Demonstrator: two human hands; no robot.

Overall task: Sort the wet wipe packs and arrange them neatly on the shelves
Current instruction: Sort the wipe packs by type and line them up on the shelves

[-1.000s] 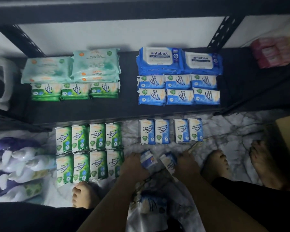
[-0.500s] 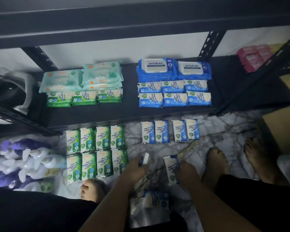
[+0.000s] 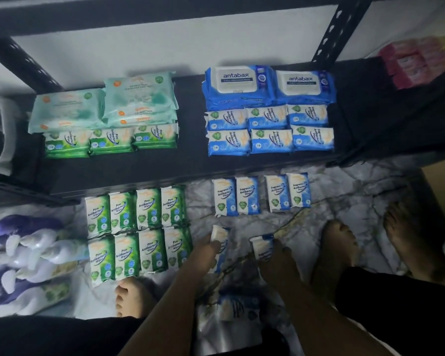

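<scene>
My left hand [image 3: 203, 255] grips a small blue wipe pack [image 3: 219, 235] just above the floor. My right hand [image 3: 278, 263] grips another small blue pack [image 3: 263, 246] beside it. A row of several blue packs [image 3: 261, 195] lies on the floor ahead of both hands. Two rows of green pine packs [image 3: 139, 232] lie to the left. On the black shelf [image 3: 190, 163] sit blue packs [image 3: 270, 129] with two large antabax packs [image 3: 267, 83] behind them, and green packs [image 3: 111, 140] with pale teal packs [image 3: 103, 106] behind. One more blue pack [image 3: 235, 308] lies in a plastic bag between my arms.
Purple and white packs [image 3: 23, 263] are piled on the floor at the left. Bare feet [image 3: 337, 247] stand right of my hands, another foot [image 3: 131, 296] near the green rows. A cardboard box [image 3: 442, 191] stands at right. Pink packs [image 3: 416, 62] lie on the shelf's far right.
Both hands have lifted their blue packs out of the bag and moved them forward toward the blue row on the floor. The camera has tilted up a little.
</scene>
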